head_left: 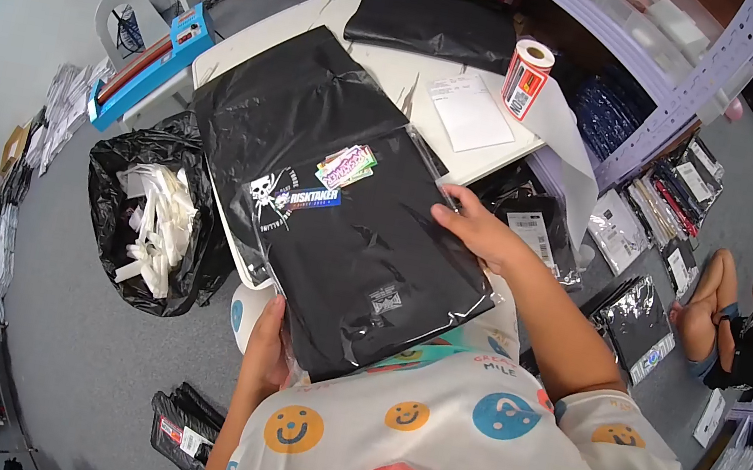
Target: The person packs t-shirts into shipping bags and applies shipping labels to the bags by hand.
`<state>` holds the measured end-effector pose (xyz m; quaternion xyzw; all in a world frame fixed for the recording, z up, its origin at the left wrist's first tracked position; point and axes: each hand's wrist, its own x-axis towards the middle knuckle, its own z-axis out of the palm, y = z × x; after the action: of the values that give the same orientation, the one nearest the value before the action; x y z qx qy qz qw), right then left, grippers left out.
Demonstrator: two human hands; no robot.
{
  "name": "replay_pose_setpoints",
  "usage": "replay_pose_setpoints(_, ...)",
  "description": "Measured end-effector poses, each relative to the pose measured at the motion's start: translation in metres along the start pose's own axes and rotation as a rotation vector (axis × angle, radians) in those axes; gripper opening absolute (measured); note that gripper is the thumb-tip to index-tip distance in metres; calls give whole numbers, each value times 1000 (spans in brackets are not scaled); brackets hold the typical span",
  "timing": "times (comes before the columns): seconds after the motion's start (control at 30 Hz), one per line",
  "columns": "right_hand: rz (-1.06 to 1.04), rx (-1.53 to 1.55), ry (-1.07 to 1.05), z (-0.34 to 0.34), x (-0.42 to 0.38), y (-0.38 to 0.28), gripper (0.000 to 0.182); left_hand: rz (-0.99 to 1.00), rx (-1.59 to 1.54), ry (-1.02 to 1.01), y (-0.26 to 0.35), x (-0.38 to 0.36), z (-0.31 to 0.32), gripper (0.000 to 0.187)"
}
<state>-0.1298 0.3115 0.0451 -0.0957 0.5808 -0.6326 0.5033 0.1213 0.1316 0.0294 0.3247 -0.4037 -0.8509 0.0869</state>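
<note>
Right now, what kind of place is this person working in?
Probably a clothing packing or stock room. Both hands hold a black folded garment in a clear plastic bag over a white table; a roll of red-and-white labels stands there, and grey metal shelves hold more bagged clothes.

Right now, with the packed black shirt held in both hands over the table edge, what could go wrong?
The clear-bagged black shirt is glossy and hangs partly past the table edge; the left hand holds only its near corner, so it might slip.

The stickers lie on the shirt's tilted upper part and may slide off if they are loose.

The open black rubbish bag stands just beside the table, so anything falling might land in it.
</note>
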Motion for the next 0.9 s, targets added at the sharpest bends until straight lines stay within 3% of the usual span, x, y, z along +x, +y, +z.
replay_pose_setpoints(0.1, -228, -458, 93, 10, 4, -5, 83, -86, 13, -10, 15, 11, 2, 50)
replay_pose_setpoints(0.13, -346, -402, 49, 9, 9, -1, 87, -121, 19, -17, 19, 15, 1, 49)
replay_pose_setpoints(0.23, -607, -654, 87, 16, 3, -9, 90, 0, 177, -87, 25, 25, -3, 48)
replay_pose_setpoints(0.27, -583, -563, 55, 19, -2, -16, 90, 68, 118, -89, 28, 25, 0, 48)
replay_pose_setpoints(0.4, -899, -629, 171, 25, -2, -37, 92, 494, 99, -132, 53, 32, 16, 50)
replay_pose_setpoints(0.5, -844, -275, 21, 33, 3, -55, 94, 751, 264, -170, 79, 43, 20, 56)
replay_pose_setpoints(0.63, -762, -186, -67, 22, 28, -52, 60, 623, 358, -220, 87, 72, -8, 57)
replay_pose_setpoints(0.7, -605, -263, -117, 11, 46, -48, 49, 591, 387, -231, 86, 81, -15, 56)
replay_pose_setpoints(0.73, -627, -295, -19, 20, 36, -53, 35, 660, 353, -211, 82, 89, -21, 48)
replay_pose_setpoints(0.83, -559, -424, -105, 15, 39, -61, 41, 539, 496, -79, 90, 104, -27, 47)
replay_pose_setpoints(0.87, -510, -509, -115, 15, 29, -70, 44, 613, 457, -76, 93, 103, -18, 45)
replay_pose_setpoints(0.9, -599, -854, -72, 20, 20, -87, 47, 692, 419, -69, 101, 95, 5, 44)
